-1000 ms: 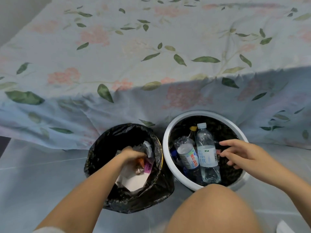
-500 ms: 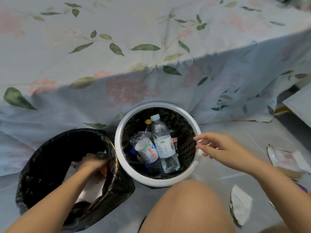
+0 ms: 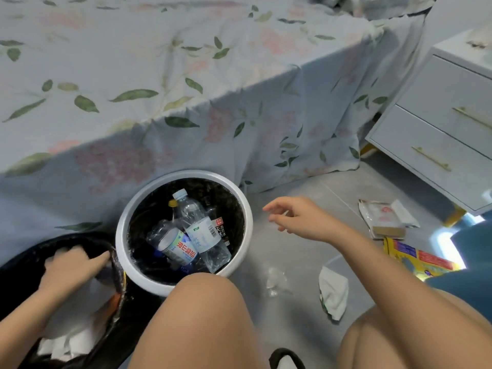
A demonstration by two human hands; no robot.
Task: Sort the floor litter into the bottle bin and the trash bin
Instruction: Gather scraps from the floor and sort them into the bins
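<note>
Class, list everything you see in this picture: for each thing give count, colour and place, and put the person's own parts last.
bottle bin: one, white rim, beside the bed
bottles: several, clear plastic, in the bottle bin
trash bin: one, black bag, bottom left
litter: four or five pieces, white, clear, yellow, on the floor at right
bed sheet: one, pale floral, behind the bins
nightstand: one, white, right
left hand: in the trash bin
right hand: open, above the floor
knees: two, foreground

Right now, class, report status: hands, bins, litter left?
Left hand gripping trash bin liner rim. Right hand open, empty. Bottle bin holds bottles. Crumpled tissue, wrappers on floor.
</note>
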